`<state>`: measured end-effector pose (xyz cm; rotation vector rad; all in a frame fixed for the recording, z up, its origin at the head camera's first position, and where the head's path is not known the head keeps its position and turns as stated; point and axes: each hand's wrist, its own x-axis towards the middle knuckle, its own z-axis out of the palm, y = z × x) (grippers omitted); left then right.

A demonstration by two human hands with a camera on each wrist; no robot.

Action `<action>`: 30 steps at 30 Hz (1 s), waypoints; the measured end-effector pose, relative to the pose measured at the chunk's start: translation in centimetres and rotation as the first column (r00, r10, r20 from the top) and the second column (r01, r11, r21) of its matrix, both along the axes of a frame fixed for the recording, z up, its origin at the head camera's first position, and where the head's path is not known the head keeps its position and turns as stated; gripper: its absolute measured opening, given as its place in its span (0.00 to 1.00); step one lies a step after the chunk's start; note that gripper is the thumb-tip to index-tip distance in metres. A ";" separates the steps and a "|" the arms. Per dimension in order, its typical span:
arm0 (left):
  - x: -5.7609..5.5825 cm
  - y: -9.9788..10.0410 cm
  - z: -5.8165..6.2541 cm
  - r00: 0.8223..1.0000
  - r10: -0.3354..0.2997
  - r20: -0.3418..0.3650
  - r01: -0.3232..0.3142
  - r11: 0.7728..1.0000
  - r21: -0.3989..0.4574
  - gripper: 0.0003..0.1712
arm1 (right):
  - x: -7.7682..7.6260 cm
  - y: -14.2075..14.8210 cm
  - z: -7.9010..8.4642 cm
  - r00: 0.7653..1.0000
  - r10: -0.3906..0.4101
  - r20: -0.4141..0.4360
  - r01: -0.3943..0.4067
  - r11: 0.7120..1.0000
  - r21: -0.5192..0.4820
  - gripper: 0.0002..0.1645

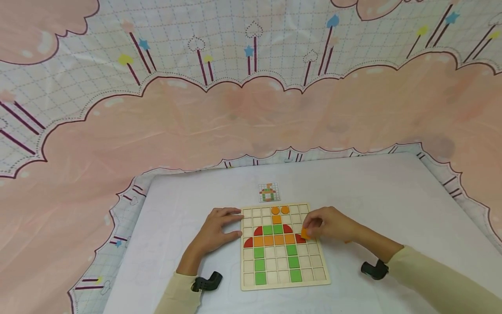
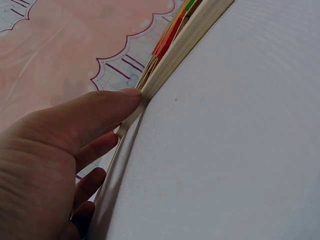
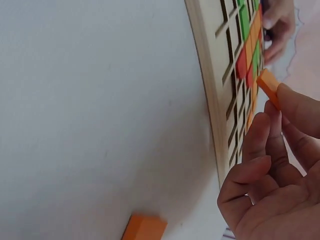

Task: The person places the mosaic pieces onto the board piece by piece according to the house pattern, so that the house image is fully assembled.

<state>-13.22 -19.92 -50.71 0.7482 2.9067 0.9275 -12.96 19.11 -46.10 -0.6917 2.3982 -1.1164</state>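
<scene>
A wooden grid board [image 1: 285,286] lies on the white table, with green squares [image 1: 260,264], orange squares [image 1: 268,240], red rounded pieces [image 1: 248,242] and two orange round pieces [image 1: 276,210] in its cells. My right hand [image 1: 331,223] pinches an orange block [image 3: 269,84] between thumb and fingertips, over the board's right side by a red piece [image 1: 300,238]. At the board's left edge rests my left hand [image 1: 219,226], fingers spread and relaxed; in the left wrist view its thumb [image 2: 131,95] touches the rim.
Behind the board lies a small picture card [image 1: 269,192] with a similar coloured pattern. Another orange block [image 3: 145,227] is on the table right of the board, mostly covered by my right wrist in the head view. A patterned pink cloth [image 1: 251,117] hangs behind the table.
</scene>
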 end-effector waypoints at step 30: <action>-0.2 -0.1 -0.2 1.000 -0.019 -0.021 0.019 1.000 0.001 0.28 | 4.2 -7.8 -0.9 0.989 0.136 0.063 -0.132 0.990 -0.056 0.05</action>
